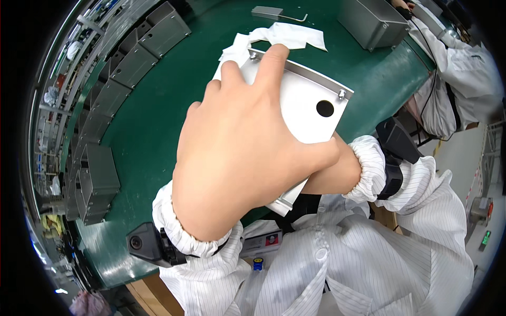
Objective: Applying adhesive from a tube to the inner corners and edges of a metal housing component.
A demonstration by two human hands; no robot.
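My left hand (237, 142) spreads across a silver-white metal panel (301, 117) with turned-up edges, a round black hole and small metal studs near its far corners. Its fingers reach over the panel's far and left side, gripping it, while the thumb points right. From the right, my right hand (333, 171) passes beneath the panel; only its wrist side shows and the fingers are hidden. A crumpled white cloth (292, 36) extends just beyond the panel's far edge, its left end meeting the panel's corner.
Grey metal boxes (124, 66) line the left side of the green table (145, 116). Another grey box (371, 23) stands at far right, near a co-worker's white sleeve (458, 68). A small grey block (267, 11) and a hex key (298, 18) lie at the back.
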